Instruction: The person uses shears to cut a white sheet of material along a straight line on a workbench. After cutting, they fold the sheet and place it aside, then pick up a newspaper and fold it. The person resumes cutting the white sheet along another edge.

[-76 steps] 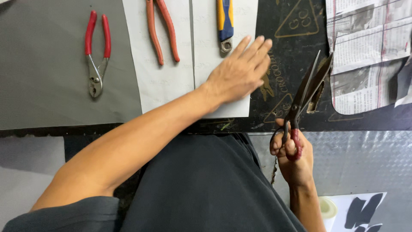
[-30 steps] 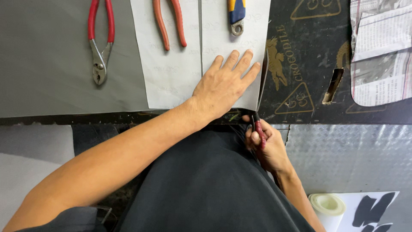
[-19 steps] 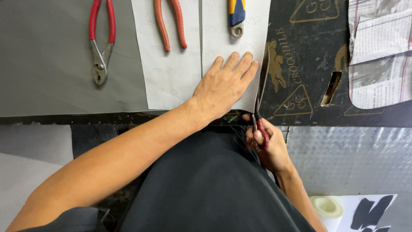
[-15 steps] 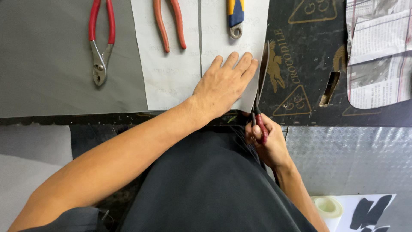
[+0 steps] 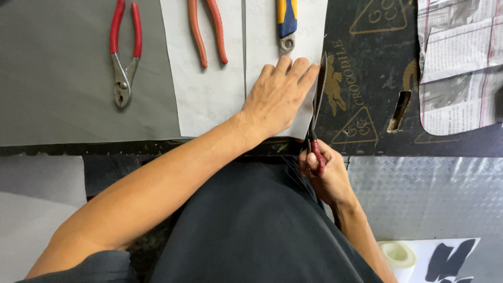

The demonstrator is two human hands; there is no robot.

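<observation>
While the left hand (image 5: 280, 94) lies flat, fingers spread, pinning a pale paper sheet (image 5: 272, 31) to the bench, the right hand (image 5: 324, 173) is curled tight around the red handles of a pair of scissors (image 5: 317, 112), whose blades run up the sheet's right edge just beside the fingertips, nearly closed. It looks to me like a trimming cut in mid-stroke along that edge. Carrying it further would call for keeping the blades clear of those fingers. Red-handled pliers (image 5: 124, 52), orange-handled pliers (image 5: 207, 31) and a blue-and-yellow wrench (image 5: 286, 21) lie above, untouched.
</observation>
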